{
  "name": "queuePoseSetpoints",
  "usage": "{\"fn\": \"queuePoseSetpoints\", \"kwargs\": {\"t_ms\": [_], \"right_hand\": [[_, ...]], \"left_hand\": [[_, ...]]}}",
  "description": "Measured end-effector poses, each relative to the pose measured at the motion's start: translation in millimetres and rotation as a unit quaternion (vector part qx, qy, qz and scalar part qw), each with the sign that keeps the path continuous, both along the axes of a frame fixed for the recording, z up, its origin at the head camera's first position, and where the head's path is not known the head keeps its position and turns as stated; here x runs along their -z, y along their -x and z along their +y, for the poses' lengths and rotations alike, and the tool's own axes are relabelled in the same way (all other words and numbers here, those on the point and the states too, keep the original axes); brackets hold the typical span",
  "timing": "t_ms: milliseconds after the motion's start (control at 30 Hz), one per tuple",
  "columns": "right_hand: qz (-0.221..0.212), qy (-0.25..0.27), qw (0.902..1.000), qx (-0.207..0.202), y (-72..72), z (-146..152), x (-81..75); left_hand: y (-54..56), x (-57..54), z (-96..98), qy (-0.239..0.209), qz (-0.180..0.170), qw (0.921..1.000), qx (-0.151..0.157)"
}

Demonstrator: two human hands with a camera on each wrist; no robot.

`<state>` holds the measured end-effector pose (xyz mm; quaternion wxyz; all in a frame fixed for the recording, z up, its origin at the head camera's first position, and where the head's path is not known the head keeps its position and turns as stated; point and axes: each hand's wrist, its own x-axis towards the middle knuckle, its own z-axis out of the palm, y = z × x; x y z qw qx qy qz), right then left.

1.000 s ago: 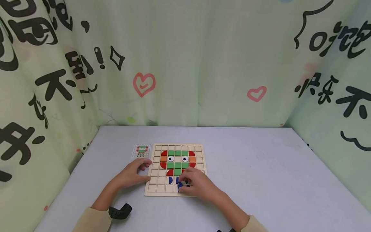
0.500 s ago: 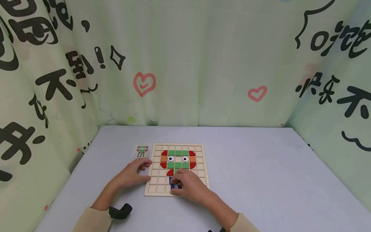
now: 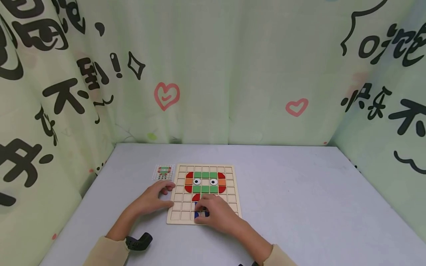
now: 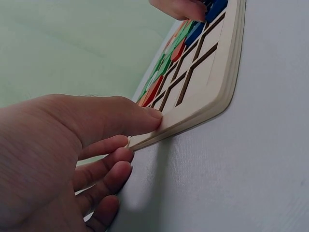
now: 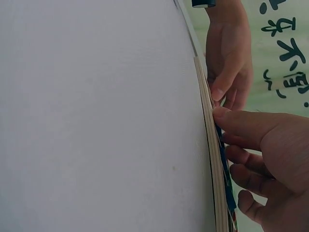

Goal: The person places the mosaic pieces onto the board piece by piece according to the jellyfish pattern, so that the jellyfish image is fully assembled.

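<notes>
A wooden grid board (image 3: 179, 215) lies on the table with coloured tiles set in its squares. Its upper tiles are green, red and orange, with two round eye tiles (image 3: 197, 181). My left hand (image 3: 154, 197) rests at the board's left edge, thumb on the rim in the left wrist view and the other fingers beside it. Over the lower middle squares, my right hand (image 3: 219, 215) pinches a blue tile (image 3: 196, 214) between thumb and index finger. More blue tiles show near and under that hand, which hides part of the lower rows.
A small picture card (image 3: 163, 172) with a similar coloured figure lies at the board's upper left. The white table (image 3: 299, 195) reaches back to a printed curtain (image 3: 206, 74). A black wrist strap (image 3: 139, 242) sits on the left wrist.
My right hand has moved left across the lower rows, from the right-hand blue tiles to those on the left, then nearly stopped. My left hand has stayed at the board's edge.
</notes>
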<state>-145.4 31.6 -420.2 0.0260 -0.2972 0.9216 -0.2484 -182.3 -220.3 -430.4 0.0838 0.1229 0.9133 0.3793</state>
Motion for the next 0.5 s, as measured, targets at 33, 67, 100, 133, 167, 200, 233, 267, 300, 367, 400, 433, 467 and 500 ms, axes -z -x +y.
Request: {"fn": "queuePoseSetpoints", "kwargs": {"t_ms": [33,67,100,133,167,200,233,267,300,367,400,433,467,500], "right_hand": [[0.0,0.002,1.0,0.001,-0.3,0.3,0.0],[-0.002,0.005,1.0,0.002,-0.5,0.7,0.1],[-0.004,0.009,0.9999,0.004,-0.6,1.5,-0.1],[-0.005,0.014,0.9999,0.006,-0.9,2.9,-0.5],[-0.008,0.018,0.9998,0.009,-0.7,5.0,-0.6],[-0.01,0.021,0.9996,0.012,-0.4,7.7,-0.9],[-0.008,0.025,0.9996,0.014,-0.1,11.2,-1.5],[-0.007,0.026,0.9995,0.018,0.7,14.9,-1.7],[-0.006,0.026,0.9994,0.023,1.5,18.9,-2.3],[-0.004,0.022,0.9991,0.036,3.4,27.9,-2.6],[-0.003,0.021,0.9988,0.044,4.1,32.6,-2.7],[-0.007,0.022,0.9983,0.053,4.5,37.4,-3.3],[-0.014,0.023,0.9976,0.063,5.0,42.0,-3.6],[-0.019,0.029,0.9969,0.071,4.8,47.2,-4.6]], "left_hand": [[0.2,0.2,0.0,0.001,0.0,1.0,0.0],[0.5,0.6,-0.1,0.002,0.001,1.0,0.001],[1.0,0.9,0.0,0.003,0.001,1.0,0.002],[1.3,0.9,0.2,0.004,0.003,1.0,0.003],[1.4,0.8,0.4,0.006,0.005,1.0,0.005],[1.5,0.8,0.6,0.007,0.007,0.9999,0.006],[1.5,0.5,0.8,0.009,0.009,0.9999,0.007],[1.4,0.4,1.0,0.011,0.011,0.9999,0.008],[1.2,0.1,1.0,0.013,0.012,0.9998,0.008],[0.4,-0.8,0.5,0.018,0.015,0.9996,0.014],[0.0,-1.3,0.0,0.021,0.018,0.9995,0.019],[-0.9,-2.0,-1.2,0.025,0.022,0.9991,0.026],[-1.8,-2.6,-2.5,0.028,0.027,0.9986,0.035],[-2.8,-3.3,-4.1,0.033,0.034,0.9979,0.045]]}}
